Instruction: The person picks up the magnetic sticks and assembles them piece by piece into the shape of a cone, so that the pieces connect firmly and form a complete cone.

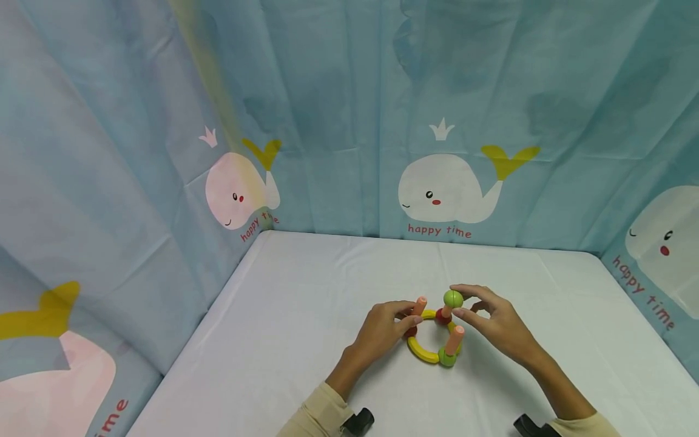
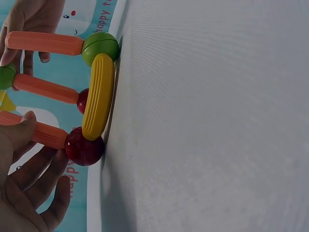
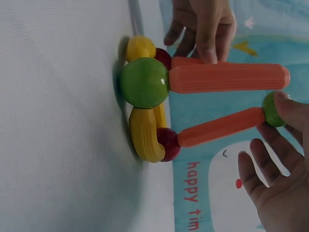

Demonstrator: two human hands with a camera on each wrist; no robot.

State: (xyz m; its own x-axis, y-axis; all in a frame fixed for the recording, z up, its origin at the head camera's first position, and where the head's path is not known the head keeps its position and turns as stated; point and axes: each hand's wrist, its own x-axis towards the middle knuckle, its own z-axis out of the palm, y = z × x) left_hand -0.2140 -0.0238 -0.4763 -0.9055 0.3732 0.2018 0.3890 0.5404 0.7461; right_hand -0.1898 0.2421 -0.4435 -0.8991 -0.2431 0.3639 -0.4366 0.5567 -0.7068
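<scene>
On the white table lies a ring of curved yellow rods [image 1: 423, 353] joined by red balls [image 2: 85, 146] and a green ball [image 3: 144, 82]. Three orange rods rise from those balls. My left hand [image 1: 379, 331] pinches one orange rod [image 2: 50, 135] just above its red ball, at the ring's left. My right hand [image 1: 499, 325] holds a second green ball [image 1: 453, 298] between thumb and fingers; it sits on top of the far orange rod [image 3: 219, 127]. The near orange rod [image 1: 454, 341] stands on the lower green ball, its top end bare, touched by neither hand.
A white cloth covers the table [image 1: 306, 291]. Blue curtains [image 1: 327, 121] printed with whales hang behind it and along both sides. Dark wrist cameras are strapped at the left cuff [image 1: 322, 406] and the right cuff [image 1: 587, 425].
</scene>
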